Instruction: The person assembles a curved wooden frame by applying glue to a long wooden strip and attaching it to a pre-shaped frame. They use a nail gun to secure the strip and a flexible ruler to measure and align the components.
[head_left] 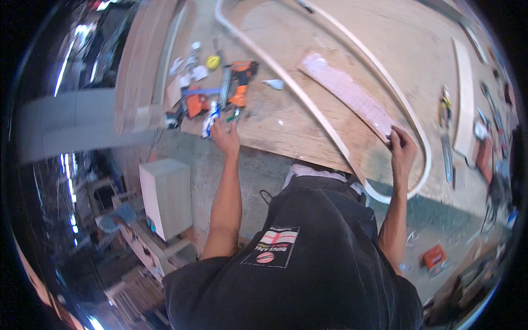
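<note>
Holds with the right grip the near end of a long, flat pink board, thumb and fingers pinched together at its corner. Lies aslant on a plywood surface, far end pointing up and to the left, within a pale, round-ended loop of bent strip. Comes close to the loop's left side at that far end; passes under the right forearm at the loop's rounded near end.

Has the left grip well apart from the board, by the surface's front edge, fingertips at a blue-and-white packet; impossible to say in the blur whether closed on it or merely against it.

Shows just beyond those fingers an orange-and-black power tool, an orange item beside it, a round yellow object and scraps of white paper.

Carries at far right, outside the loop, a yellow-handled hand tool and a long pale board. Includes, below surface height, a pale boxy cabinet at left and an orange box on the floor at right.
</note>
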Demonstrator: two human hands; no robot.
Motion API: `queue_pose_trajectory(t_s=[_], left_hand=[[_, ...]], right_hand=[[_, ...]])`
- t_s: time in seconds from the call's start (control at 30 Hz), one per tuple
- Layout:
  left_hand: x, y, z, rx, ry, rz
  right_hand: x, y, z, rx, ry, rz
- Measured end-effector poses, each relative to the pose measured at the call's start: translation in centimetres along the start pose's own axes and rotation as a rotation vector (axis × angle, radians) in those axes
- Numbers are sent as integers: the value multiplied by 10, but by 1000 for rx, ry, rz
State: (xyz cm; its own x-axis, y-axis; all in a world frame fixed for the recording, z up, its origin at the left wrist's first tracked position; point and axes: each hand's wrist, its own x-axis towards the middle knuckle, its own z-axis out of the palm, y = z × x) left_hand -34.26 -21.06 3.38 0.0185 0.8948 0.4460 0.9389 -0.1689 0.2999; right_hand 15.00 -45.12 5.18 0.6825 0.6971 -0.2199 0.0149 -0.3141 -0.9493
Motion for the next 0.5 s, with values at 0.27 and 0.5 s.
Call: queue_pose_trajectory(t_s=[0.27,0.5], left_hand=[[68,-80,31,179,-243,-392],[88,-106,49,131,-464,-431]], right_hand=[[5,-49,149,-181,-339,-90],[-13,-111,362,-466,-724,-290]])
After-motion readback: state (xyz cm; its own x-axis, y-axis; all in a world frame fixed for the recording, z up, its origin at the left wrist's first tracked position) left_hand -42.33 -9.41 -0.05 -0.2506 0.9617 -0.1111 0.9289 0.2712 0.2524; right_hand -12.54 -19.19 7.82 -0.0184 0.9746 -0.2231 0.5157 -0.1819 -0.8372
